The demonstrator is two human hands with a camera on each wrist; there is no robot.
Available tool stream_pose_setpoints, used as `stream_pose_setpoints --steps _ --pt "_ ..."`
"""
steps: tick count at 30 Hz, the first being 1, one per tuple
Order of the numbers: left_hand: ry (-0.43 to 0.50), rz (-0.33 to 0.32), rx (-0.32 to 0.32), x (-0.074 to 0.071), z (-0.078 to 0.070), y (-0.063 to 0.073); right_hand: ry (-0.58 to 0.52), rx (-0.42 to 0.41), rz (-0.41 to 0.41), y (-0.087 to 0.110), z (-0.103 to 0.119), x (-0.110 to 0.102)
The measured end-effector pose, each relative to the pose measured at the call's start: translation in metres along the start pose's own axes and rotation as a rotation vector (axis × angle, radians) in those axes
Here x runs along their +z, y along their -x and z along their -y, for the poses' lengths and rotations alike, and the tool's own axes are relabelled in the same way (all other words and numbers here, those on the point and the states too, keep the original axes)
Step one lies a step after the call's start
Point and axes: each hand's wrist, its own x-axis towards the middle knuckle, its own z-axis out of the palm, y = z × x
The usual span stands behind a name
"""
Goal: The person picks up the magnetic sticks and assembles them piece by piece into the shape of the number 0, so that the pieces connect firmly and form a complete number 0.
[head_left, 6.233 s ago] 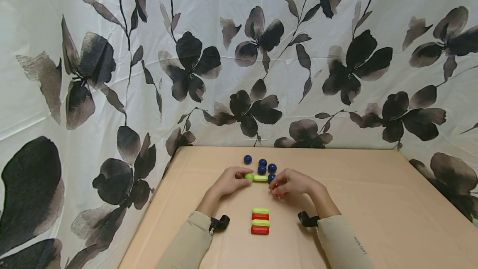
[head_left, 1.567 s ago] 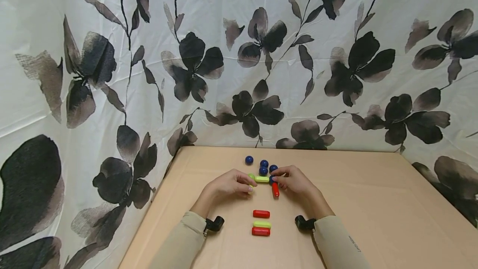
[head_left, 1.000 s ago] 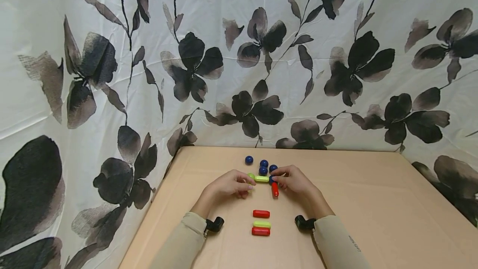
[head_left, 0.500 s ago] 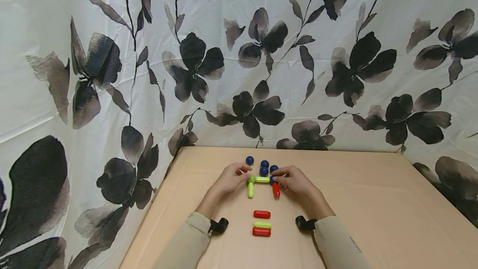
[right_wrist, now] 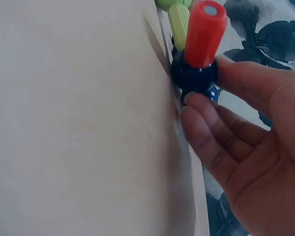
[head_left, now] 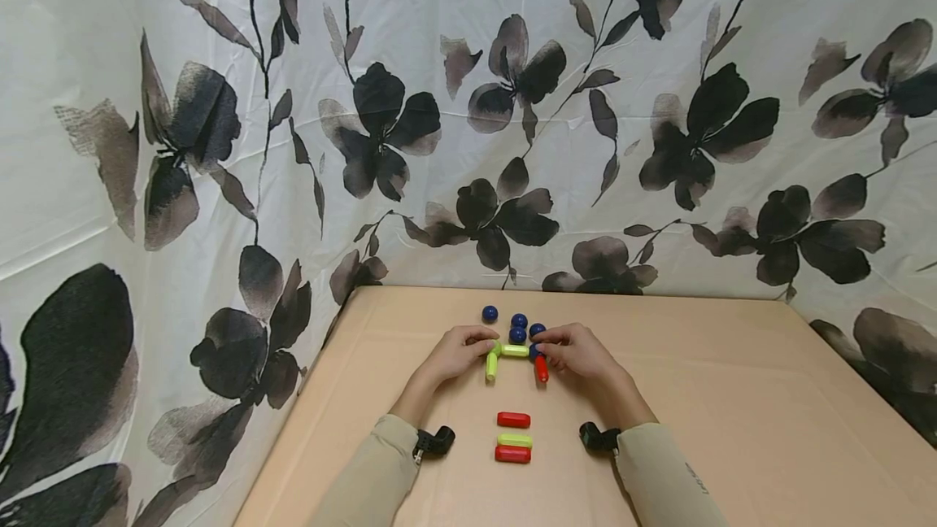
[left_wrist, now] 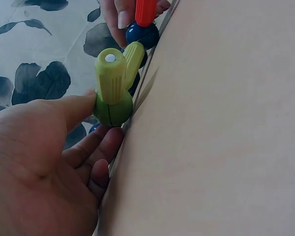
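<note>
My left hand (head_left: 455, 354) pinches a green ball (left_wrist: 113, 109) between thumb and fingers in the left wrist view. A lime magnetic stick (head_left: 491, 368) juts from that ball toward the near side. Another lime stick (head_left: 516, 351) runs across from the green ball to a blue ball (right_wrist: 192, 73). My right hand (head_left: 581, 352) holds this blue ball by thumb and fingertips, and a red stick (head_left: 541, 369) extends from it toward the near side. Together the pieces form a three-sided frame, lying over the table in the head view.
Several loose blue balls (head_left: 490, 314) lie just beyond the frame. Nearer the wearer, a red stick (head_left: 513, 420), a lime stick (head_left: 515, 439) and a second red stick (head_left: 512, 455) lie crosswise on the tan tabletop (head_left: 695, 397). A floral curtain (head_left: 586, 145) hangs behind.
The far lime stick has left the row and now sits on the green ball. My left hand moved off that ball, then back onto it. The right hand has shifted to the blue ball.
</note>
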Motion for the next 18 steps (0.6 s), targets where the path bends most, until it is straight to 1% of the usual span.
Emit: stream_pose_setpoints --steps 2,4,7,9,12,16,18 --pt "0.002 0.000 0.001 0.000 0.000 0.000 -0.019 0.032 -0.046 0.001 0.002 -0.002" --pt "0.003 -0.003 0.002 0.000 0.001 0.000 -0.015 0.045 -0.114 0.001 0.002 -0.004" --pt "0.006 -0.010 0.008 0.000 0.002 0.001 0.021 0.029 -0.213 0.000 0.002 -0.007" --pt "0.004 -0.014 0.012 0.000 0.003 0.001 0.053 0.014 -0.254 -0.001 0.001 -0.009" --pt "0.001 -0.016 0.010 0.000 0.003 0.000 0.082 -0.011 -0.243 -0.006 -0.001 -0.008" --pt "-0.002 -0.018 0.004 0.001 0.003 -0.001 0.125 -0.051 -0.159 -0.016 -0.003 -0.005" --pt "-0.003 -0.020 0.002 0.002 0.003 -0.002 0.123 -0.053 -0.112 -0.020 -0.003 -0.004"
